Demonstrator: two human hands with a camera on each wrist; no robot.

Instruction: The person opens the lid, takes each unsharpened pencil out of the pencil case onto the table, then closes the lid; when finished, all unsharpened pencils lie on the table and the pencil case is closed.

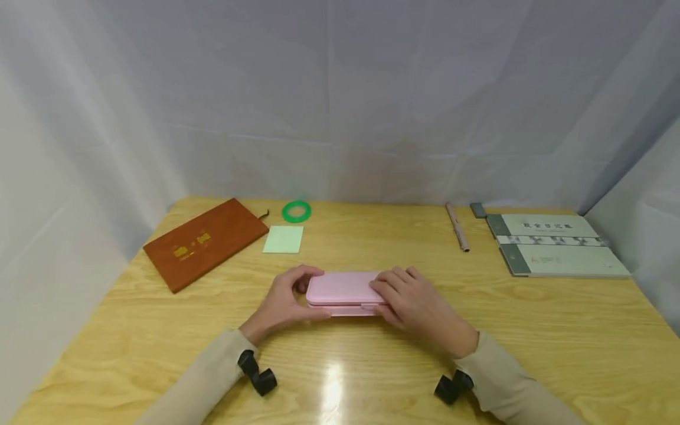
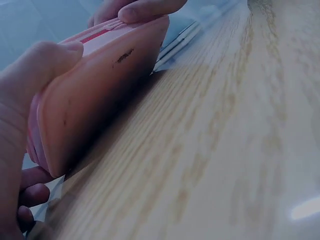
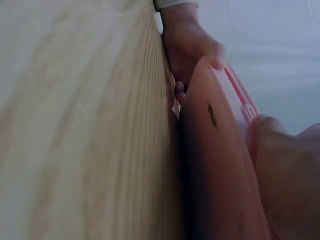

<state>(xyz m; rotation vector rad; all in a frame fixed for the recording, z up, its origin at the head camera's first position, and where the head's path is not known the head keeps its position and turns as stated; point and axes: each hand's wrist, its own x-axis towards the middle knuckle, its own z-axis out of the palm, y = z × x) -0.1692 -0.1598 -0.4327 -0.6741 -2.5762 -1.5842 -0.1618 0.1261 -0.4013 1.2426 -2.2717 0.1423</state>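
Curtained recording booth, wooden desk (image 1: 372, 366)

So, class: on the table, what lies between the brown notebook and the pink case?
In the head view, a pale green sticky note lies between the brown notebook and the pink case.

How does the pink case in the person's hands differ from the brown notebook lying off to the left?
The pink case is small, thick and rounded; the brown notebook is larger, flat and sharp-cornered. The case lies square to the person at the table's middle; the notebook lies at an angle near the left edge. The left hand and right hand grip the case's ends; nothing touches the notebook. Both are closed and rest on the wooden table.
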